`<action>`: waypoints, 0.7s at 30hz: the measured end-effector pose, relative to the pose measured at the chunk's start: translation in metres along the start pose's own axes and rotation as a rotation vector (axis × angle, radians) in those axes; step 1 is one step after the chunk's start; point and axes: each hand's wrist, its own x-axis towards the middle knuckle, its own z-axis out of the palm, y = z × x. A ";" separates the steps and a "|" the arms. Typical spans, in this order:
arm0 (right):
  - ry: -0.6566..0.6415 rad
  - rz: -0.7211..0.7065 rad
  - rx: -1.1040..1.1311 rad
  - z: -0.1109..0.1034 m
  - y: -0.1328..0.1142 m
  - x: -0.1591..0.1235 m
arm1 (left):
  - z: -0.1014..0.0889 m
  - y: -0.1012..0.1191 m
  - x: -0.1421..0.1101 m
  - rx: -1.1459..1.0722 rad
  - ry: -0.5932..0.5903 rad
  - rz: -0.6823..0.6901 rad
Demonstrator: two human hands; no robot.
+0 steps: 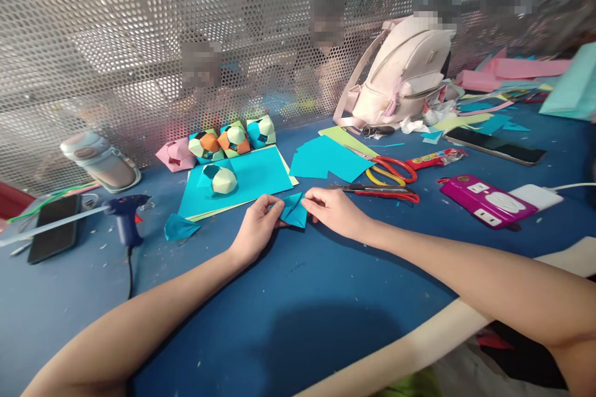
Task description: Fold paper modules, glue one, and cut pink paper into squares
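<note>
A small folded piece of blue paper (294, 212) is held between my two hands, just above the blue table. My left hand (257, 223) pinches its left side between thumb and fingers. On its right edge, the fingertips of my right hand (333, 211) are closed. Behind my left hand lie stacked blue sheets (261, 173), with a partly built blue and cream paper ball (222, 178) on top. A separate folded blue piece (180, 227) rests left of that hand. Beyond my right hand are a craft knife (367, 188), red and yellow scissors (391, 170) and cut blue paper (326, 158).
Several finished paper balls (235, 138) line the perforated metal screen (116, 43). At left are a glue gun (126, 217), a phone (56, 229) and a bottle (100, 161). A backpack (405, 74), another phone (496, 145) and a purple power strip (487, 200) occupy the right.
</note>
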 end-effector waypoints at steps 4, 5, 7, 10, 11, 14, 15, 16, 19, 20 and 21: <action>0.026 -0.020 0.008 0.001 -0.001 -0.001 | 0.001 -0.002 0.000 0.068 -0.002 0.028; 0.030 -0.025 0.013 0.001 -0.001 -0.002 | 0.001 -0.003 0.001 0.085 0.006 0.037; 0.039 -0.034 0.025 0.002 -0.001 -0.002 | 0.000 -0.005 0.002 0.114 0.019 0.053; 0.052 -0.053 0.038 0.003 -0.001 -0.003 | 0.000 -0.005 0.002 0.129 0.022 0.063; 0.059 -0.062 0.036 0.003 -0.001 -0.003 | 0.000 -0.004 0.002 0.127 0.028 0.062; 0.083 -0.090 0.007 0.004 -0.001 -0.003 | 0.002 0.000 -0.001 0.121 0.026 0.049; 0.088 -0.095 -0.006 0.004 -0.001 -0.003 | 0.002 0.002 -0.002 0.125 0.011 0.047; 0.089 -0.096 -0.016 0.004 -0.001 -0.003 | 0.002 0.004 -0.003 0.134 -0.009 0.048; 0.085 -0.084 -0.026 0.005 -0.001 -0.003 | 0.002 0.007 -0.004 0.182 -0.049 0.067; 0.082 -0.078 -0.022 0.006 -0.002 -0.004 | 0.002 0.007 -0.004 0.205 -0.048 0.078; 0.077 -0.071 -0.015 0.006 -0.002 -0.004 | 0.001 0.006 -0.004 0.227 -0.040 0.089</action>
